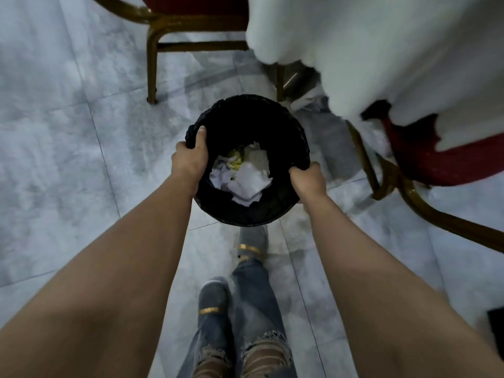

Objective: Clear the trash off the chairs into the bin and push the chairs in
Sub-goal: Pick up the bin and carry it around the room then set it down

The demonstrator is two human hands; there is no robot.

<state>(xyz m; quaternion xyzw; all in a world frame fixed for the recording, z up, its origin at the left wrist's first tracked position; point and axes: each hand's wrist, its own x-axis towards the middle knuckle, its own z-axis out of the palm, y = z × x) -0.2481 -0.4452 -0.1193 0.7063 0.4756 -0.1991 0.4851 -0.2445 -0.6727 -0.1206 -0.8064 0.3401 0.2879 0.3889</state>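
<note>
A round black bin [245, 115] lined with a black bag is in the middle of the view, above the floor. My left hand [189, 156] grips its left rim, thumb inside. My right hand [308, 178] grips its right rim. Crumpled white paper and yellow scraps [245, 173] lie at the bottom of the bin. A red-seated chair with gold legs [191, 20] stands at the top, partly under the table. A second red chair [436, 159] stands at the right, its seat half hidden by the cloth.
A white tablecloth [381, 50] hangs down at the top right over the table edge. Grey marble floor tiles [68, 132] spread to the left. My feet in grey shoes [215, 296] are below the bin. A dark object [496, 323] sits at the right edge.
</note>
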